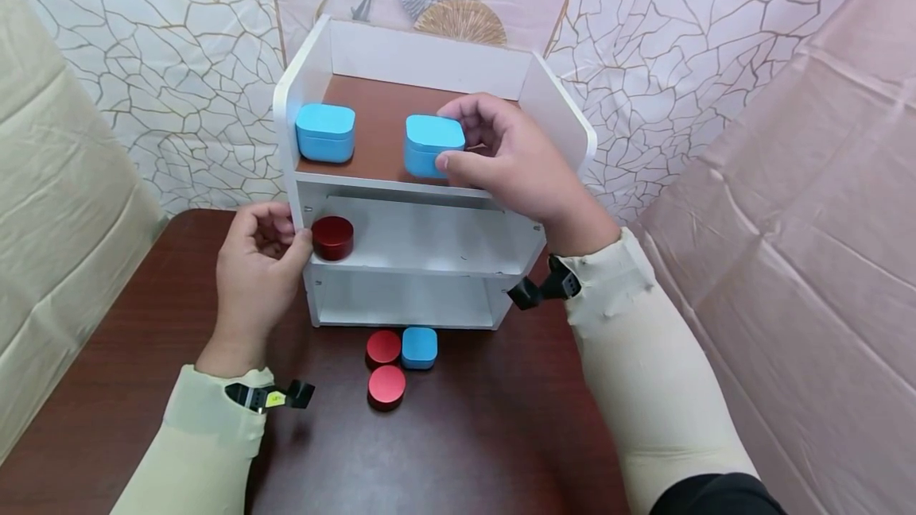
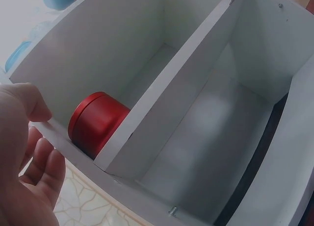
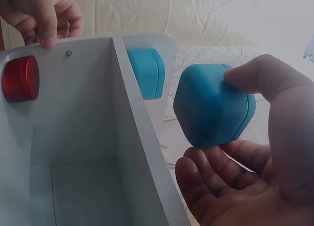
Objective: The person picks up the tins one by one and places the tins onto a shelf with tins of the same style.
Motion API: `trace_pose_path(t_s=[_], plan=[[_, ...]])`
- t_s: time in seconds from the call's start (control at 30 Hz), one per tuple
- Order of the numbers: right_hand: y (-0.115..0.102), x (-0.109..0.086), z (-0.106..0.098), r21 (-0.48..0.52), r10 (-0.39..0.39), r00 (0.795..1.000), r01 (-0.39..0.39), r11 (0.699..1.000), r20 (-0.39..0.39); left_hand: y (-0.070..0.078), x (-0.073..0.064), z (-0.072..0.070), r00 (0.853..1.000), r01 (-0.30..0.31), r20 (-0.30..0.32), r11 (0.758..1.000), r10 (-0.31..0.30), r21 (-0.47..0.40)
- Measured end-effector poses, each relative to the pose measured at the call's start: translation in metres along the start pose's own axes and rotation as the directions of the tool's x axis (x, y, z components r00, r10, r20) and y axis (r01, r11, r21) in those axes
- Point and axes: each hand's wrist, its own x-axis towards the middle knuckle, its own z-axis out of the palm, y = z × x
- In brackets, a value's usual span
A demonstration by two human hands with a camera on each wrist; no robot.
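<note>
"Blue rounded-square lidded tin (image 1: 433,147): where, in the head view?"

"At the brown top deck (image 1: 382,121) of the white board shelf unit (image 1: 429,233), near the front edge. Can't tell if its base touches. Right hand (image 1: 511,161) pinches it, thumb opposite bent fingers. Matching blue tin (image 1: 325,133) at deck's left end."

"Left hand (image 1: 258,276)?"

"At the unit's left side panel, thumb on front edge, fingers bent along outer face. Red round metal tin (image 1: 332,238) just inside, middle shelf. Before the unit, on the dark wooden table (image 1: 501,435): second red tin (image 1: 383,348), third blue tin (image 1: 419,348), third red tin (image 1: 386,385) farther out."

"Left wrist view?"

"Same panel grip, fingers partly curled; red tin lies near the hand, inside the unit."

"Right wrist?"

"Held tin beyond the deck's front edge, thumb and fingertips on opposite sides, gap about tin-wide."
</note>
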Motion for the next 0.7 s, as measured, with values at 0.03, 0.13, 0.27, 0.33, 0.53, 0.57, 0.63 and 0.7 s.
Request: trace_pose_path(t_s=[0.03,0.13,0.27,0.33,0.53,0.57,0.63,0.7], plan=[[0.0,0.001,0.0,-0.009,0.002,1.0,-0.002,1.0,-0.002,0.0,0.0,0.0,1.0,0.001,0.001,1.0,-0.001,0.001],[0.001,0.003,-0.001,-0.027,0.01,1.0,-0.01,1.0,-0.009,0.0,0.0,0.0,1.0,0.004,0.003,1.0,-0.004,0.001],[0.002,0.007,-0.002,-0.053,0.029,0.999,-0.03,0.998,-0.016,0.002,-0.001,0.001,1.0,0.009,0.003,1.0,-0.009,-0.006],[0.003,0.009,-0.002,-0.059,0.041,0.999,-0.042,0.997,-0.02,0.003,-0.001,0.001,1.0,0.012,0.003,1.0,-0.012,-0.008],[0.004,0.016,-0.001,-0.058,0.067,0.997,-0.068,0.996,-0.028,0.005,-0.002,0.0,1.0,0.014,0.004,1.0,-0.014,-0.009],[0.004,0.017,-0.001,-0.059,0.072,0.997,-0.074,0.996,-0.028,0.006,-0.002,0.0,1.0,0.015,0.004,1.0,-0.014,-0.009],[0.004,0.019,-0.001,-0.065,0.08,0.996,-0.082,0.995,-0.025,0.01,-0.003,-0.001,1.0,0.013,0.004,1.0,-0.013,-0.01],[0.005,0.022,-0.001,-0.074,0.087,0.996,-0.088,0.993,-0.019,0.014,-0.003,-0.002,1.0,0.008,0.003,1.0,-0.008,-0.011]])
